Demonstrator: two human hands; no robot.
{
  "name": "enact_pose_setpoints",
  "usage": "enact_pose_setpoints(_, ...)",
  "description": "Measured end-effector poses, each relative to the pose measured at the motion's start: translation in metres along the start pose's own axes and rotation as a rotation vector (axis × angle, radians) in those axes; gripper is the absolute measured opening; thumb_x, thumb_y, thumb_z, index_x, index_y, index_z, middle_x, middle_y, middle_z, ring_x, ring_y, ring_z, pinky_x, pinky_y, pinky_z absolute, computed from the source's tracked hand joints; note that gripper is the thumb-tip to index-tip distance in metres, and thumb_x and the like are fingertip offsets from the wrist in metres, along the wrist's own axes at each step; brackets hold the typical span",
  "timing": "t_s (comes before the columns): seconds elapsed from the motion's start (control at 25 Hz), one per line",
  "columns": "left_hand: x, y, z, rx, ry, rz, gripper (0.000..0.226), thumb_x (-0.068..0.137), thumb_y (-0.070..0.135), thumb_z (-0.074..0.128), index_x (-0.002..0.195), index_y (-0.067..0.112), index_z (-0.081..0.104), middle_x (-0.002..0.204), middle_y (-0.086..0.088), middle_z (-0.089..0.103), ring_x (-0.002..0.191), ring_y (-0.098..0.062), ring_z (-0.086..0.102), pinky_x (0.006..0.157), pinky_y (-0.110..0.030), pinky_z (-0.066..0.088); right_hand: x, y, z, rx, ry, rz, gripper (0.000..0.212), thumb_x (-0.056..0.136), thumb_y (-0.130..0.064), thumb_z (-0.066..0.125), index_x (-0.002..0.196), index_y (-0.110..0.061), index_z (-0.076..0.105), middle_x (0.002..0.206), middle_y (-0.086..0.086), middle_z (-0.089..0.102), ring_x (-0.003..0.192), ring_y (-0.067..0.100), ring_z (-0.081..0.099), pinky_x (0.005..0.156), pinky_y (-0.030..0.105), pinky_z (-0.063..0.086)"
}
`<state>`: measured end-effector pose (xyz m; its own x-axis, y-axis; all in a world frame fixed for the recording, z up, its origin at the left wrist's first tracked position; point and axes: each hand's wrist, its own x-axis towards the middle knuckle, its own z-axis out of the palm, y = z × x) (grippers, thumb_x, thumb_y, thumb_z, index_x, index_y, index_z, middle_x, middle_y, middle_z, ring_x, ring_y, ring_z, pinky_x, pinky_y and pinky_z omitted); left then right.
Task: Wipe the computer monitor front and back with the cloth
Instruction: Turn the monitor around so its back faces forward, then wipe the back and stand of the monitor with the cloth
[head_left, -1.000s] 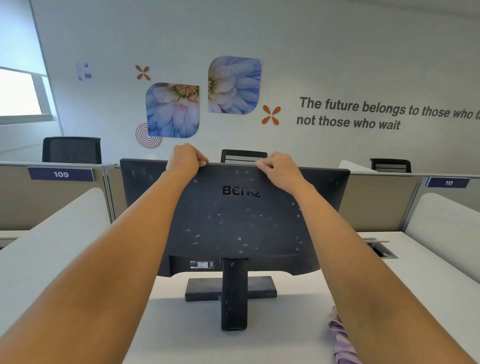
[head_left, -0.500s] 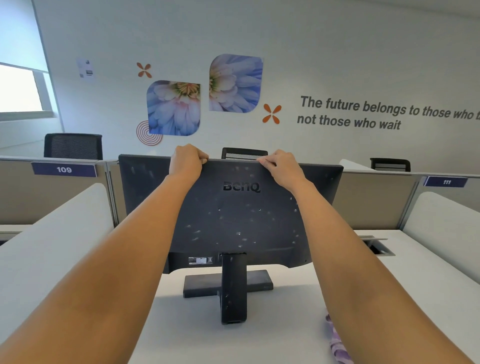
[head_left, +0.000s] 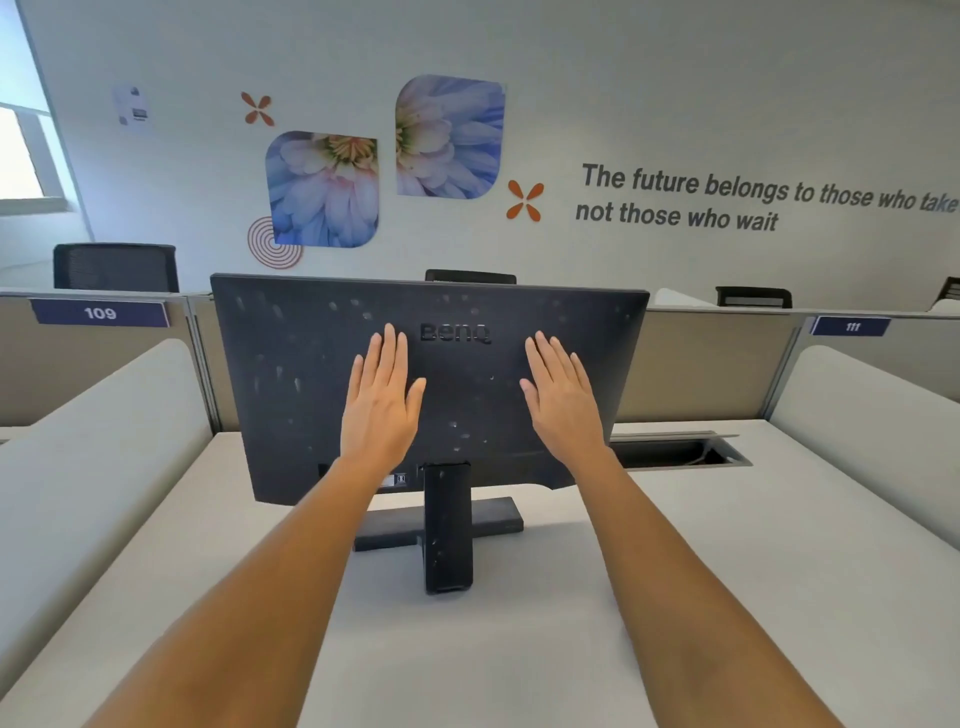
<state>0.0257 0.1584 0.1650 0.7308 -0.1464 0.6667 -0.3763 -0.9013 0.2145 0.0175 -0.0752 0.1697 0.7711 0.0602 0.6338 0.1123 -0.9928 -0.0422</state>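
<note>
One black plastic monitor (head_left: 311, 389) is standing on one white tabletop (head_left: 727, 571). Two hands, left hand (head_left: 382, 410) and right hand (head_left: 563, 402), are showing. Two blue flower pictures (head_left: 322, 187) are hanging.

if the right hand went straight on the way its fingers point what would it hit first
The right hand would most likely meet the monitor back, just right of the logo. It may already touch it, as depth is unclear.

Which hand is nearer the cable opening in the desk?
Right. The right hand, open at the monitor back, is just left of and above the cable opening; the left hand, also open, sits across the stand from it, farther off.
</note>
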Motion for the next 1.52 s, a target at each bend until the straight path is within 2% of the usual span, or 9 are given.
enact_pose_setpoints(0.16,-0.055,0.008,0.034,0.024,-0.124,-0.082,0.061,0.099,0.041,0.024,0.150,0.013,0.006,0.158,-0.006,-0.001,0.146,-0.023,-0.003,0.115,-0.034,-0.005,-0.052,0.019,0.023,-0.009,-0.100,0.079,0.054,0.101,-0.040,0.027,0.149,-0.015,0.027,0.156,0.005,0.025,0.145,0.026,0.019,0.115,0.033,0.002)
enact_pose_setpoints(0.4,-0.133,0.018,0.068,0.026,-0.373,-0.163,0.061,0.098,0.043,0.022,0.150,0.015,0.006,0.158,-0.007,-0.002,0.146,-0.024,-0.002,0.118,-0.038,0.002,-0.163,0.063,0.054,-0.084,-0.405,0.334,0.073,0.096,-0.053,-0.004,0.147,-0.016,0.034,0.153,0.010,0.033,0.141,0.031,0.030,0.113,0.051,0.022)
enact_pose_setpoints(0.52,-0.156,0.018,0.079,0.048,-0.451,-0.177,0.062,0.098,0.044,0.020,0.150,0.014,0.005,0.158,-0.008,-0.001,0.146,-0.025,-0.002,0.118,-0.040,0.002,-0.201,0.081,0.056,-0.181,-0.607,0.472,0.067,0.098,-0.055,0.025,0.153,-0.021,0.008,0.160,0.009,0.008,0.146,0.033,0.010,0.115,0.053,0.016)
enact_pose_setpoints(0.68,-0.168,0.020,0.090,0.057,-0.513,-0.192,0.063,0.098,0.046,0.019,0.150,0.016,-0.001,0.158,-0.007,-0.007,0.146,-0.025,-0.007,0.117,-0.038,-0.002,-0.229,0.093,0.052,-0.108,-0.617,0.685,0.099,0.086,-0.059,0.053,0.151,-0.024,-0.013,0.160,0.005,-0.003,0.145,0.035,0.008,0.111,0.056,0.020)
enact_pose_setpoints(0.84,-0.172,0.021,0.097,0.051,-0.545,-0.211,0.064,0.098,0.047,0.020,0.150,0.016,-0.002,0.158,-0.007,-0.009,0.145,-0.025,-0.008,0.116,-0.038,-0.003,-0.238,0.100,0.060,0.014,-0.670,0.755,0.108,0.071,-0.055,0.067,0.151,-0.025,0.000,0.147,0.003,0.026,0.127,0.029,0.038,0.100,0.046,0.037)
enact_pose_setpoints(1.0,-0.167,0.021,0.099,0.077,-0.538,-0.210,0.064,0.098,0.048,0.018,0.150,0.017,-0.004,0.158,-0.006,-0.010,0.145,-0.025,-0.009,0.115,-0.037,-0.006,-0.232,0.099,0.062,-0.031,-0.672,0.742,0.076,0.077,-0.038,0.063,0.141,-0.031,0.022,0.120,0.003,0.042,0.105,0.025,0.052,0.080,0.034,0.040)
enact_pose_setpoints(1.12,-0.163,0.018,0.098,0.062,-0.517,-0.209,0.064,0.098,0.047,0.020,0.150,0.017,-0.002,0.158,-0.007,-0.009,0.145,-0.025,-0.009,0.115,-0.036,-0.007,-0.210,0.095,0.057,0.135,-0.561,0.812,0.053,0.082,-0.034,0.054,0.131,-0.028,0.033,0.112,0.007,0.049,0.099,0.029,0.057,0.084,0.037,0.047)
enact_pose_setpoints(1.24,-0.160,0.013,0.096,0.054,-0.501,-0.224,0.064,0.098,0.048,0.019,0.150,0.017,-0.002,0.158,-0.006,-0.009,0.145,-0.024,-0.009,0.116,-0.037,-0.006,-0.175,0.075,0.053,0.379,-0.329,0.925,0.060,0.083,-0.037,0.064,0.134,-0.025,0.035,0.118,0.007,0.055,0.103,0.032,0.058,0.090,0.043,0.049)
enact_pose_setpoints(1.52,-0.136,-0.006,0.076,-0.064,-0.293,-0.217,0.084,0.084,0.064,-0.009,0.148,0.017,0.021,0.157,-0.004,0.013,0.146,-0.023,0.007,0.116,-0.034,-0.001,-0.099,-0.003,0.025,0.815,0.227,0.695,0.050,0.085,-0.015,0.068,0.131,-0.014,0.049,0.118,0.006,0.050,0.096,0.018,0.056,0.073,0.025,0.055)
